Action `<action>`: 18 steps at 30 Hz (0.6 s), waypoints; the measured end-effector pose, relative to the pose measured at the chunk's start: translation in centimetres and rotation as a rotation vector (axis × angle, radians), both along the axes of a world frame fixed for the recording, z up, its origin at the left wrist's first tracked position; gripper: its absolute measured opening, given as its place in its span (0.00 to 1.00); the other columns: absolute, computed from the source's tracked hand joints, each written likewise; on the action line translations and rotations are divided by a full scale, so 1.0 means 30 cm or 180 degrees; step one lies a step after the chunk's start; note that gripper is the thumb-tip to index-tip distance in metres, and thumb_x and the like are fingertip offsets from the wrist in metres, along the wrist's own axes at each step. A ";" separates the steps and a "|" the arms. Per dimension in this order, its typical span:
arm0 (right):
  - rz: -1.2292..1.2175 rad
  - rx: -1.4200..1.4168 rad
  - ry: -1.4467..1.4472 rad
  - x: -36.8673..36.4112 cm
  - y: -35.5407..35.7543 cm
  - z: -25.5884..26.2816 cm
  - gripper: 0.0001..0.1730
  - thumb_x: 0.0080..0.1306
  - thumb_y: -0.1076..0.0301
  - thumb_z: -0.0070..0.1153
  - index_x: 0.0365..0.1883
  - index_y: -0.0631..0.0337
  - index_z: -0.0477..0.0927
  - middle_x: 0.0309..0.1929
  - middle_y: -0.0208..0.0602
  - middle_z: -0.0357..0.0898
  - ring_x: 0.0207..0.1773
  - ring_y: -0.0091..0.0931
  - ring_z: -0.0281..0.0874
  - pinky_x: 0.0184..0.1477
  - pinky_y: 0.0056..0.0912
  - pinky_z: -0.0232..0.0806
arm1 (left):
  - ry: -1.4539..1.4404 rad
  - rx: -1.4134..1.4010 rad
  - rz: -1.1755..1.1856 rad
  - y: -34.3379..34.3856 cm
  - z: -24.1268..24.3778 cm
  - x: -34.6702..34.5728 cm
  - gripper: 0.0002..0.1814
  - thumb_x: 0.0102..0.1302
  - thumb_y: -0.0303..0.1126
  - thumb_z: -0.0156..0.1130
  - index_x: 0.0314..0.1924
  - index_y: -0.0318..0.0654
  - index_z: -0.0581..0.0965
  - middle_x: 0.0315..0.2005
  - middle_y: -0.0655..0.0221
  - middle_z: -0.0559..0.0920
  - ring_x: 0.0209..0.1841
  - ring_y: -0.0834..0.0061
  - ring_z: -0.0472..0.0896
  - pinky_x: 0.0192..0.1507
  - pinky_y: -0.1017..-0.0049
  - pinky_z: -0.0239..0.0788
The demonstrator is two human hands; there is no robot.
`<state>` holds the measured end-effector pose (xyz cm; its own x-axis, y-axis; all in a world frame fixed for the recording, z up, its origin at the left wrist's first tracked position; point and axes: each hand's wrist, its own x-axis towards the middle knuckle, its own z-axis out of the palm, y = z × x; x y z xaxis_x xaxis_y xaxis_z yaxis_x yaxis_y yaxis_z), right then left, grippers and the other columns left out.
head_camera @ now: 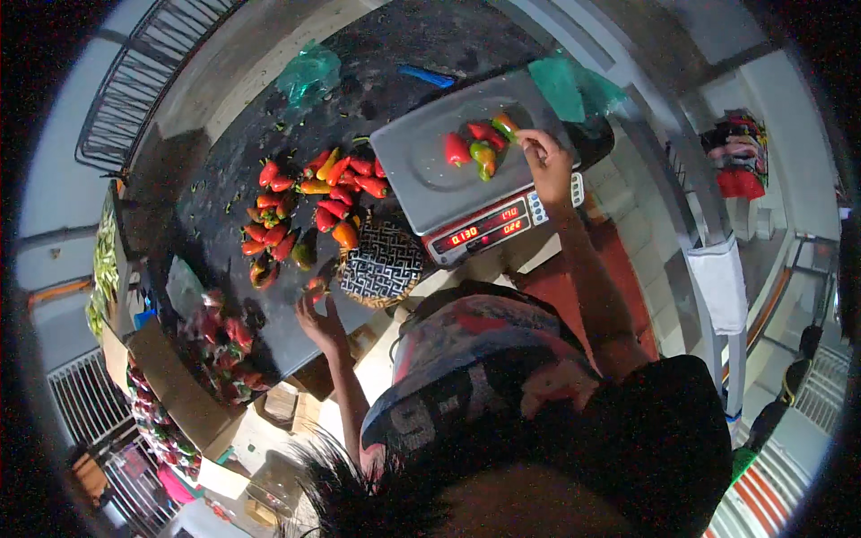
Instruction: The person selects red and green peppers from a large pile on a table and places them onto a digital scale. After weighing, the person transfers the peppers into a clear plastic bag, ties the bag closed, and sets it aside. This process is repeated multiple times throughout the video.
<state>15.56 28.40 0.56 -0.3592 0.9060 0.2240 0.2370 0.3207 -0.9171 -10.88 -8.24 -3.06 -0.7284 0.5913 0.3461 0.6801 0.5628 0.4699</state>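
Note:
My right hand [550,168] is over the grey platform of a digital scale [417,191], its fingertips on the end of a green-and-orange pepper [504,126]. Beside that pepper on the platform lie a few red peppers [457,149] and a green-and-yellow one [483,160]. Lit red digits show on the scale's front panel [481,232]. My left hand [321,323] holds a small red pepper [315,289] at its fingertips, above the near part of the dark table [289,336]. A loose heap of red, orange and yellow peppers [340,195] lies between the hands.
A patterned woven basket [380,262] stands against the scale's left corner. Bagged peppers [225,336] lie on the table's left end, beside an open cardboard box [181,390] of packed produce. Green plastic bags [306,74] and a blue object [426,76] lie at the far side.

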 end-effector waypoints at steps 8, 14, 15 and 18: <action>0.0232 0.0383 -0.1006 -0.093 -0.087 0.011 0.18 0.59 0.69 0.55 0.49 0.54 0.73 0.42 0.38 0.74 0.45 0.32 0.74 0.46 0.33 0.67 | -0.0225 0.0072 0.0788 -0.199 -0.140 -0.041 0.22 0.45 0.21 0.66 0.43 0.37 0.73 0.39 0.56 0.73 0.44 0.54 0.72 0.46 0.62 0.64; -0.0073 0.1092 -0.1286 -0.135 -0.104 -0.032 0.24 0.56 0.64 0.57 0.52 0.50 0.69 0.54 0.52 0.65 0.55 0.46 0.67 0.53 0.43 0.64 | -0.0108 -0.0231 0.1044 -0.275 -0.241 -0.076 0.27 0.47 0.31 0.69 0.48 0.36 0.71 0.39 0.55 0.73 0.41 0.55 0.73 0.43 0.63 0.66; -0.0090 0.1096 -0.1298 -0.135 -0.101 -0.033 0.24 0.57 0.63 0.57 0.53 0.49 0.69 0.57 0.55 0.62 0.55 0.47 0.67 0.52 0.42 0.65 | -0.0253 -0.0294 0.1125 -0.274 -0.254 -0.078 0.28 0.47 0.32 0.69 0.49 0.36 0.71 0.39 0.55 0.73 0.41 0.55 0.73 0.43 0.63 0.66; -0.0310 0.0712 -0.0821 -0.111 -0.056 -0.015 0.16 0.59 0.67 0.54 0.47 0.49 0.73 0.51 0.49 0.69 0.49 0.44 0.72 0.47 0.41 0.67 | -0.0592 -0.0386 0.1289 -0.267 -0.311 -0.097 0.29 0.47 0.34 0.68 0.51 0.35 0.70 0.41 0.53 0.74 0.41 0.55 0.73 0.43 0.63 0.66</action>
